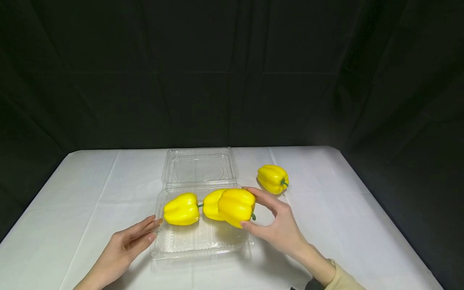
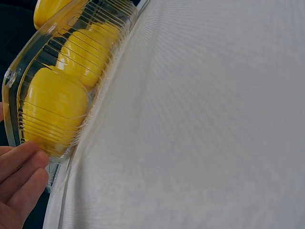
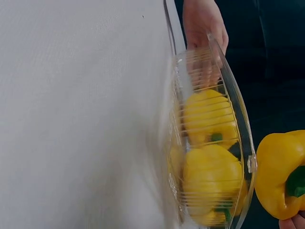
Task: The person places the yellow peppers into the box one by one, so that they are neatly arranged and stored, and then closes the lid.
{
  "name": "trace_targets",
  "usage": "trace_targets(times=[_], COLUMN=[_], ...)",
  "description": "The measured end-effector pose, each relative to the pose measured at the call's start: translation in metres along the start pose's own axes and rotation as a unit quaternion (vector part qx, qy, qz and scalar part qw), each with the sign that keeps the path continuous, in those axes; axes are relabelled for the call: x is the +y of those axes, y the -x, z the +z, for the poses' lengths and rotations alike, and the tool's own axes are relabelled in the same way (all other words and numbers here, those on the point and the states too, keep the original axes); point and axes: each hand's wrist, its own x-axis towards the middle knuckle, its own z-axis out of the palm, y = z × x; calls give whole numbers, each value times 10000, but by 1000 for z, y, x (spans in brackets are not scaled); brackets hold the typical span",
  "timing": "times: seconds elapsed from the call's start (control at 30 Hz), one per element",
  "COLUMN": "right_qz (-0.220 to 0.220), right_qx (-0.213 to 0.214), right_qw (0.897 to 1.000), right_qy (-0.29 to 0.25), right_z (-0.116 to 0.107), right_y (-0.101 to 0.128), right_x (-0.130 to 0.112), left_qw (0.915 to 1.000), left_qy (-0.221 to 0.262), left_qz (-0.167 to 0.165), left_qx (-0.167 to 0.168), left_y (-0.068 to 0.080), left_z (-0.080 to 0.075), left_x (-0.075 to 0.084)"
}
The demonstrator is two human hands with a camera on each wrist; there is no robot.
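Right hand: a yellow pepper is being gripped by the right hand (image 1: 284,225), thumb on the near side and fingers on the far side, so it's basically being spread as wide as the pepper.
Held pepper: the held pepper (image 1: 235,205) is being held up over the right half of the clear tray (image 1: 181,241), its green stem pointing to the lower right.
Left hand: nothing's being gripped by the left hand (image 1: 127,243); its fingers are being held out pretty much straight at the tray's left end. Whether the wall is actually being touched is honestly hard to say from these angles.
Peppers in the tray: two are being held in there, the left pepper (image 1: 181,209) with its stem pointing right, and the middle pepper (image 1: 211,203), which is being partly hidden by the one in the air.
Lid: the clear lid (image 1: 199,168) is lying folded back, on the far side of the tray.
Loose pepper: the fourth pepper (image 1: 271,177) is being supported by the white tablecloth (image 1: 326,225), right of the lid.
Background: the far side is being closed off by a black curtain (image 1: 217,72).
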Motion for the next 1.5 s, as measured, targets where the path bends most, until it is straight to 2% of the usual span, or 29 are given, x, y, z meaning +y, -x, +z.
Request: trace_targets(times=[0.3,0.67,1.1,1.5], right_qz=[-71,-64,-32,-333], right_qx=[-303,-467,-663,-876], right_qw=[9991,9986,9974,9954], right_qy=[-273,-240,-270,-209], right_z=[11,20,31,46], right_y=[-1,-1,-1,-1], right_x=[-1,-1,-3,-2], left_qw=[10000,9999,10000,9999], left_qy=[-30,46,45,71], left_qz=[-38,140,34,-79], left_qx=[12,4,15,-25], left_y=[0,0,0,0], left_z=[0,0,1,1], left_x=[0,-2,-2,-2])
